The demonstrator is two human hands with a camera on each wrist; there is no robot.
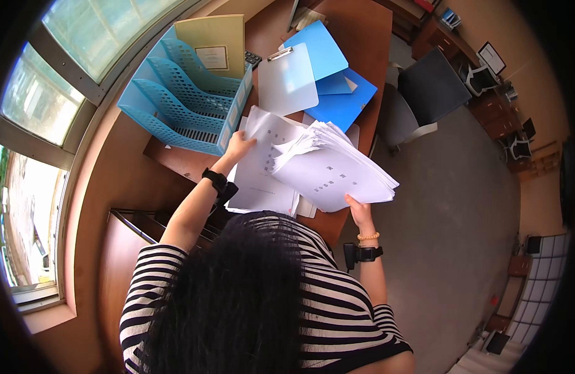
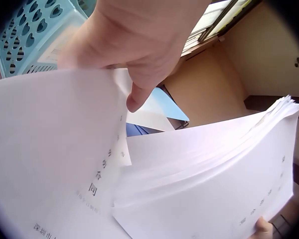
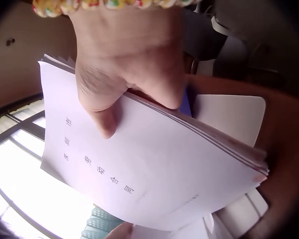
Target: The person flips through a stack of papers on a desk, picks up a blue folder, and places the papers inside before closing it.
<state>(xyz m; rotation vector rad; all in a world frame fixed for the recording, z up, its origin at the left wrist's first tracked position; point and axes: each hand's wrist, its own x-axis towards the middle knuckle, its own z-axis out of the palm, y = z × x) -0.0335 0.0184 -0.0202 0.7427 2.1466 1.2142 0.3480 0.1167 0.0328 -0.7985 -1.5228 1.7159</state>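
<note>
My right hand (image 1: 361, 214) grips a thick stack of white printed papers (image 1: 340, 177) by its near right edge, thumb on the top sheet and fingers behind. The stack is tilted, and its far edges fan apart in loose layers. My left hand (image 1: 240, 147) pinches the left edge of a second set of printed papers (image 1: 257, 177), its thumb (image 2: 135, 97) over the edge in the left wrist view. These papers stand partly behind the right-hand stack, which overlaps them. Dark Chinese characters are printed on both top sheets. The left fingers are mostly hidden behind the paper.
A blue file rack (image 1: 175, 100) with heart-shaped holes stands at the left of the brown desk (image 1: 375, 37), a yellowish folder (image 1: 219, 47) in it. Beyond the papers lie a clear clipboard (image 1: 284, 81) and blue folders (image 1: 343, 103). A dark office chair (image 1: 425, 90) stands at the right.
</note>
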